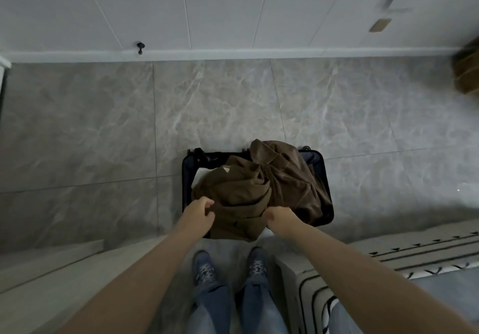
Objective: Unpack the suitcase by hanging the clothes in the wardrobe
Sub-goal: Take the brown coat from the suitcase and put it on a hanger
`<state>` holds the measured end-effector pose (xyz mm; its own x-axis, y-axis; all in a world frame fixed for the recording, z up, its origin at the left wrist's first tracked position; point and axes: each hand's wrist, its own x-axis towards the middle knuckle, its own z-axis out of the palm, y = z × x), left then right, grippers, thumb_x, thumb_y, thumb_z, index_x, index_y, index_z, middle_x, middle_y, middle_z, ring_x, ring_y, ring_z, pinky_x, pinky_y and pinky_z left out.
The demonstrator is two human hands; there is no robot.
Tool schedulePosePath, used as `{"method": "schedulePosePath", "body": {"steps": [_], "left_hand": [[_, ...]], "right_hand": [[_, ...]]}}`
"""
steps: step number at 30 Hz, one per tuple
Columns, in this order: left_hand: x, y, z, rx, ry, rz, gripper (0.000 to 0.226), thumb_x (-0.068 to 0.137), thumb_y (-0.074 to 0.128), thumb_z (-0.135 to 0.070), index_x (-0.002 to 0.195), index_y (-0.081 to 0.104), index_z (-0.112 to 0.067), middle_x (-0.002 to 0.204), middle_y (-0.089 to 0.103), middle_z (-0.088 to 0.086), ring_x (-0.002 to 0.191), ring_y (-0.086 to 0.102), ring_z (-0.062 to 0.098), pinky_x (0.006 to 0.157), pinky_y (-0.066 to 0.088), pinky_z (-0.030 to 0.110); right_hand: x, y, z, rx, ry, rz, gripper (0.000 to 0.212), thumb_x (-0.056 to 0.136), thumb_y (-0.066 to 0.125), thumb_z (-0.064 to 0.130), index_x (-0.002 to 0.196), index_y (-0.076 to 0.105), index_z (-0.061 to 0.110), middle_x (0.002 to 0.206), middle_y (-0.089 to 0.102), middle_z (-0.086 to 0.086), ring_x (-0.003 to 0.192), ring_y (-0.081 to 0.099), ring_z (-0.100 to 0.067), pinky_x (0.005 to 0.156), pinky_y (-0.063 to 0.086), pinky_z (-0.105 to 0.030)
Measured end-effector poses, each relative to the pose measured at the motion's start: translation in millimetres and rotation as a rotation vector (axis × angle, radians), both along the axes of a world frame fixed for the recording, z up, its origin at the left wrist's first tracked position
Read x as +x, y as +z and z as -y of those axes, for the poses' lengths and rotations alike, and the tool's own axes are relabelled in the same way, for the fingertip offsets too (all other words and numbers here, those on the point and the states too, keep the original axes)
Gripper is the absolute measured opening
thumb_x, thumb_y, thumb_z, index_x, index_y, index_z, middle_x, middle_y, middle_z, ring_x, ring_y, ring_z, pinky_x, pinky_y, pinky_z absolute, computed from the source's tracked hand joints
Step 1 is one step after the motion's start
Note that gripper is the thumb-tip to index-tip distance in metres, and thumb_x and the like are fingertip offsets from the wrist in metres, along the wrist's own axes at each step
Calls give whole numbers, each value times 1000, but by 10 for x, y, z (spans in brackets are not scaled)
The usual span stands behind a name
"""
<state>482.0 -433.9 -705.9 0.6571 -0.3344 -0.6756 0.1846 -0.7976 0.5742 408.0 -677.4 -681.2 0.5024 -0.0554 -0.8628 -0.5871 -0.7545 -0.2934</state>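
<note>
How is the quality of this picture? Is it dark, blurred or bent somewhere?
Head view: dim, flat light; right edge smeared by blur; wide lens bends the skirting line and floor joints; both hands, left hand and right hand, and the brown garment stay fairly sharp.

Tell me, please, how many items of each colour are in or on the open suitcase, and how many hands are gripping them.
Brown garments: 2, a darker olive-brown one at the front and a lighter brown one behind it
White items: 1, white fabric under the garments in the dark suitcase
Hands gripping the front garment: 2, left hand and right hand
Total: 3 items, 2 hands
</note>
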Motion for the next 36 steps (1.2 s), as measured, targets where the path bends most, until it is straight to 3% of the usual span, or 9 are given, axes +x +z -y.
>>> {"method": "schedulePosePath", "body": {"steps": [5, 13, 18, 24, 26, 28, 30, 32, 36], "left_hand": [[-106, -638, -206, -13, 108, 21, 36, 96, 53, -12, 132, 52, -14, 130, 55, 6, 117, 56, 22, 97, 49, 35], [-141, -1473, -294, -58, 306, 66, 47, 97, 49, -6, 141, 42, -20, 130, 44, -7, 109, 52, 10, 88, 45, 25], [-223, -2098, -316, -80, 319, -167, 54, 99, 50, -10, 147, 32, -23, 136, 46, -3, 99, 58, 7, 77, 46, 13], [-495, -2465, -392, -24, 361, -266, 51, 101, 48, -17, 148, 31, -26, 134, 51, -6, 89, 53, -5, 67, 40, 9], [-559, -2580, -454, -16, 402, -277, 48, 101, 46, -16, 146, 33, -24, 132, 53, -5, 90, 53, -5, 68, 42, 9], [-600, -2686, -521, -5, 444, -308, 45, 101, 46, -16, 144, 36, -24, 134, 53, -2, 99, 58, 6, 80, 48, 17], [-641, -2779, -583, 15, 473, -351, 42, 101, 46, -17, 142, 38, -25, 132, 56, -2, 103, 62, 16, 86, 52, 32], [-672, -2821, -611, 34, 482, -377, 39, 102, 45, -17, 140, 41, -23, 117, 60, -7, 94, 65, 14, 76, 51, 29], [-683, -2761, -571, 69, 531, -413, 35, 102, 46, -18, 136, 46, -19, 100, 63, -8, 89, 65, 16, 67, 46, 28]], "right_hand": [[148, -717, -216, 29, 47, 13, 49, 97, 41, 8, 145, 44, 15, 147, 42, -11, 138, 38, -29, 115, 32, -34], [420, -1726, -339, 104, 71, 28, 56, 99, 47, 15, 152, 29, 24, 151, 36, -8, 136, 40, -28, 111, 35, -34], [411, -2445, -470, 109, 74, -28, 65, 97, 51, 18, 154, 22, 25, 153, 34, -10, 138, 38, -29, 114, 31, -34], [418, -3040, -694, 158, 48, -67, 87, 95, 53, 14, 156, -7, 32, 164, -2, -11, 151, 9, -30, 120, 18, -35], [441, -3225, -776, 174, -10, -122, 92, 95, 55, 17, 154, -14, 32, 164, 1, -14, 150, 12, -31, 120, 19, -36], [488, -3370, -819, 177, -77, -159, 96, 94, 57, 21, 154, -18, 28, 160, 21, -17, 144, 28, -33, 115, 26, -32], [550, -3460, -813, 143, -120, -158, 97, 93, 59, 24, 155, -16, 24, 151, 36, -18, 136, 39, -34, 112, 31, -31], [592, -3476, -768, 78, -106, -126, 94, 92, 61, 24, 157, -6, 21, 146, 41, -18, 132, 43, -34, 112, 36, -36], [545, -3244, -695, -87, -64, 34, 60, 87, 67, 42, 140, 41, 28, 122, 61, -8, 111, 59, -28, 93, 52, -41]]}}
